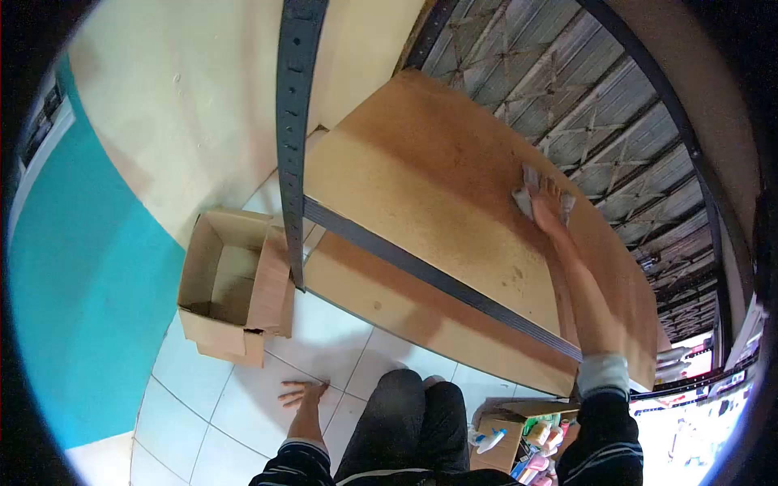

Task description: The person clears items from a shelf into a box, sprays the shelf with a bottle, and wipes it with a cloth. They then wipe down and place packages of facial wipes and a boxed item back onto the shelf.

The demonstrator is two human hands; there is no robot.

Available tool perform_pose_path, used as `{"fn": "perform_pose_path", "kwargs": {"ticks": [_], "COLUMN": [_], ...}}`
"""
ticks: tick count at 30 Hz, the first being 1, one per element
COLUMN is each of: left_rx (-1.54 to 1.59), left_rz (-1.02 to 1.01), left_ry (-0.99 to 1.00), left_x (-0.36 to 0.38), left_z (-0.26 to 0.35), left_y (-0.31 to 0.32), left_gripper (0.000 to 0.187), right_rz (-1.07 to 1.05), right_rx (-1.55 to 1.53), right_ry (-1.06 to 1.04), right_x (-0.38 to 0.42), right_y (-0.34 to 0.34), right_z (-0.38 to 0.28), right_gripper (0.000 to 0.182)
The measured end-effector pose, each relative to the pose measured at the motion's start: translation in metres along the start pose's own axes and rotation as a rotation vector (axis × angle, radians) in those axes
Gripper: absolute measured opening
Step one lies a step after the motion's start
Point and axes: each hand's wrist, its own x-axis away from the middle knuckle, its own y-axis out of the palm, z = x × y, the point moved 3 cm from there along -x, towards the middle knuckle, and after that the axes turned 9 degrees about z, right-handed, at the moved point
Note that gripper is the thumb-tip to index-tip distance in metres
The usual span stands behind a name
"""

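My right hand reaches far over the brown shelf board and presses a crumpled greyish cloth against its surface near the back edge. Parts of the cloth stick out on both sides of the fingers. Dark smudges and spots mark the board around it. My left hand hangs low over the white floor tiles, fingers spread and holding nothing. The nearest thing to it is an open cardboard box.
A dark perforated metal upright stands at the shelf's left corner, with a front rail running from it. Below lies a lower board. A carton of colourful packages and a spray bottle sit near my right knee.
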Motion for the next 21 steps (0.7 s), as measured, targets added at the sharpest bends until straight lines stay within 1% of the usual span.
{"fn": "perform_pose_path", "kwargs": {"ticks": [1,2,4,5,6,7,8,9,10,11,12,14,16,17,18,19,20,21], "left_rx": [0.004,0.011,-0.045,-0.042,0.03,0.098,0.094,0.023,-0.039,-0.035,0.01,0.053,0.037,0.045,0.04,0.033,0.041,0.039], "left_rz": [-0.014,-0.018,0.051,0.046,0.01,-0.024,-0.026,-0.034,-0.045,-0.049,-0.034,-0.012,-0.041,-0.043,-0.018,0.008,0.008,0.009], "left_ry": [-0.007,-0.006,0.019,0.019,0.023,0.027,0.028,0.04,0.049,0.043,0.029,0.011,0.012,0.009,-0.011,-0.027,-0.022,-0.035], "left_x": [0.004,-0.003,-0.019,-0.014,0.0,0.009,0.007,-0.001,-0.007,-0.006,-0.005,-0.004,0.003,0.0,-0.004,-0.005,-0.007,-0.01], "left_z": [0.002,0.002,0.004,0.003,0.001,0.0,-0.001,-0.002,0.001,0.004,0.003,0.002,0.001,0.004,0.005,0.004,0.005,0.004], "left_y": [-0.003,0.005,0.019,0.016,0.001,-0.006,-0.003,0.0,0.001,0.003,0.005,0.001,-0.005,-0.002,0.003,0.007,0.009,0.009], "left_gripper": [0.135,0.135,0.134,0.134,0.135,0.135,0.135,0.135,0.136,0.136,0.136,0.136,0.136,0.136,0.136,0.136,0.136,0.136], "right_rz": [0.01,-0.055,-0.155,-0.203,-0.177,-0.152,-0.183,-0.21,-0.259,-0.314,-0.444,-0.245,-0.063,0.02,0.104,-0.039,-0.175,-0.026], "right_rx": [0.064,0.074,-0.02,-0.118,-0.23,-0.344,-0.408,-0.475,-0.425,-0.374,-0.489,-0.567,-0.267,-0.068,0.134,-0.119,-0.37,-0.343], "right_ry": [-0.029,-0.124,-0.27,-0.319,-0.423,-0.523,-0.59,-0.659,-0.635,-0.612,-0.428,-0.337,-0.215,-0.338,-0.454,-0.342,-0.227,-0.407], "right_x": [-0.023,-0.048,-0.038,0.002,0.033,0.061,0.086,0.106,0.118,0.119,0.102,0.067,0.0,-0.039,-0.067,-0.071,-0.061,-0.041], "right_y": [0.01,0.038,0.026,-0.016,-0.031,-0.047,-0.068,-0.086,-0.099,-0.106,-0.067,-0.048,0.003,0.035,0.053,0.038,0.011,0.001], "right_z": [-0.008,-0.019,-0.094,-0.149,-0.178,-0.189,-0.184,-0.181,-0.168,-0.147,-0.102,-0.063,-0.019,-0.013,-0.014,-0.047,-0.1,-0.141], "right_gripper": [0.052,0.053,0.058,0.062,0.062,0.062,0.062,0.063,0.063,0.062,0.062,0.061,0.057,0.052,0.047,0.042,0.038,0.04]}}
